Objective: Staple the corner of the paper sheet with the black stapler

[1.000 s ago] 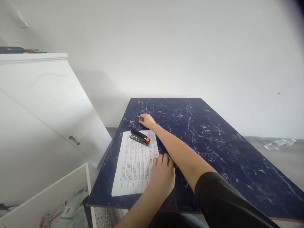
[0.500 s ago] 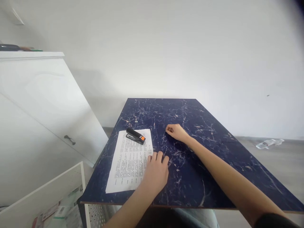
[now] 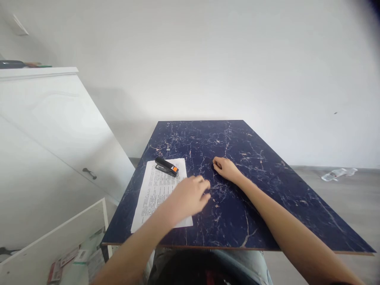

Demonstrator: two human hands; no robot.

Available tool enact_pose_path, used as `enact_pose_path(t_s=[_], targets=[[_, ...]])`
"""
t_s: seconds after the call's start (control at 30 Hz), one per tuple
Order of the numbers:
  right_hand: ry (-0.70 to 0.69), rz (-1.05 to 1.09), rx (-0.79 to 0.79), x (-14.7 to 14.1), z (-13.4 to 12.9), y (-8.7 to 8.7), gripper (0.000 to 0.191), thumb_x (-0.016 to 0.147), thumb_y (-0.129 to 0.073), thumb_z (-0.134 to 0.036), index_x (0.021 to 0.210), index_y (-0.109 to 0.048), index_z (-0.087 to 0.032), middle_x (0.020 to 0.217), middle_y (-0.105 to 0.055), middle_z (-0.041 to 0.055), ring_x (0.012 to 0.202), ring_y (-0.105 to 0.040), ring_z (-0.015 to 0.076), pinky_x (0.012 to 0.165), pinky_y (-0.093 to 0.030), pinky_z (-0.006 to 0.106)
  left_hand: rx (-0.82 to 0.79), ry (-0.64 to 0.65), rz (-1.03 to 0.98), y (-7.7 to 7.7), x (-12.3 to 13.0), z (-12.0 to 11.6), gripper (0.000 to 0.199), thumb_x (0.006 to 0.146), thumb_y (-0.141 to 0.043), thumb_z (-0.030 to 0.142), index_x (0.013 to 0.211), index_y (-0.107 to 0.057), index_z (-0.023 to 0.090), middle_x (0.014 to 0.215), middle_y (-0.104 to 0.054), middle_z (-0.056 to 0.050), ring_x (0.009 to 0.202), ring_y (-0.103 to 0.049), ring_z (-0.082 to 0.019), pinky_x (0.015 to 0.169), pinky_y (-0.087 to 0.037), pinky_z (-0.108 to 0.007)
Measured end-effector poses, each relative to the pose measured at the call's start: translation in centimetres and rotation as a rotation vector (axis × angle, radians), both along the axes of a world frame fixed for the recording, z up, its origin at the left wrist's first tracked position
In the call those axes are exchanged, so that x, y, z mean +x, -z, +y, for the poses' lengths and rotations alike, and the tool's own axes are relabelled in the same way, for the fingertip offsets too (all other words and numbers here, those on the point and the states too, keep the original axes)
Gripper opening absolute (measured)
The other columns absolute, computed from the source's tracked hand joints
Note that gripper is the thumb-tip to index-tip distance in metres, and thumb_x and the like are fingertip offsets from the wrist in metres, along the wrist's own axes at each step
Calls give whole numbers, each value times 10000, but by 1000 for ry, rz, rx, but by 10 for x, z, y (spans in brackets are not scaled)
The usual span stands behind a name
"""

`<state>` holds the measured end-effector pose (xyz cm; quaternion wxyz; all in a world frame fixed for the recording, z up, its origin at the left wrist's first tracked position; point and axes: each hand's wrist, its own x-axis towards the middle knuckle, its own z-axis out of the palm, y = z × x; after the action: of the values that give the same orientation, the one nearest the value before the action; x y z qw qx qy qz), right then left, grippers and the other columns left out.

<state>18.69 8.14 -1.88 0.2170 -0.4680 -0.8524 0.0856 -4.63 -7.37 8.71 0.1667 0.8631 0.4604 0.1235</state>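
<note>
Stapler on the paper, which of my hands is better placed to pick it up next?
Probably your left hand: it appears over the paper, nearer the stapler, and partly open. Your right hand is farther off and curled; I can't tell whether it holds anything.

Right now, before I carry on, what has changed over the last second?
The right hand has moved rightward, from beyond the paper to beside it; whether it holds anything is unclear. A small pale piece now shows near where it was. The left hand has shifted rightward, toward the right hand. The stapler remains on the paper.
</note>
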Motion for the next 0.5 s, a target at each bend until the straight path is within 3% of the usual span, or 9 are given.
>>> enact_pose_path(t_s=[0.1, 0.2, 0.27, 0.37, 0.5], targets=[[1, 2, -4, 2, 0, 0, 80, 894, -484, -210, 849, -550, -221, 687, -562, -3, 678, -534, 173, 672, -360, 264, -76, -104, -221, -31, -31, 37, 298, 995, -486, 429, 992, -698, 220, 921, -684, -48, 719, -616, -146, 669, -491, -297], [1, 14, 15, 2, -1, 0, 75, 886, -489, -193, 838, -541, -218, 681, -553, -7, 667, -525, 167, 663, -350, 262, 110, -373, -532, -37, -72, 78, 339, 968, -522, 468, 843, -668, 189, 719, -627, -33, 572, -533, -116, 563, -422, -254], [11, 25, 32, 0, -2, 0, 82, 876, -496, -178, 812, -530, -216, 664, -540, -9, 661, -518, 165, 661, -345, 264, 244, -483, -792, -26, -98, 100, 352, 948, -539, 437, 709, -593, 185, 610, -534, -1, 537, -491, -103, 535, -386, -233], [28, 78, 19, -11, -7, -3, 87, 863, -513, -164, 793, -525, -215, 632, -527, -20, 641, -511, 160, 662, -348, 266, 310, -673, -1049, 1, -125, 121, 349, 906, -547, 410, 636, -519, 191, 531, -421, 36, 457, -390, -86, 458, -290, -224], [-58, 222, -84, -55, -24, -13, 20, 886, -563, -224, 868, -555, -219, 693, -579, -27, 627, -520, 140, 659, -375, 258, 333, -851, -996, 31, -141, 133, 334, 888, -489, 403, 623, -504, 201, 512, -417, 39, 452, -401, -98, 460, -303, -228]])
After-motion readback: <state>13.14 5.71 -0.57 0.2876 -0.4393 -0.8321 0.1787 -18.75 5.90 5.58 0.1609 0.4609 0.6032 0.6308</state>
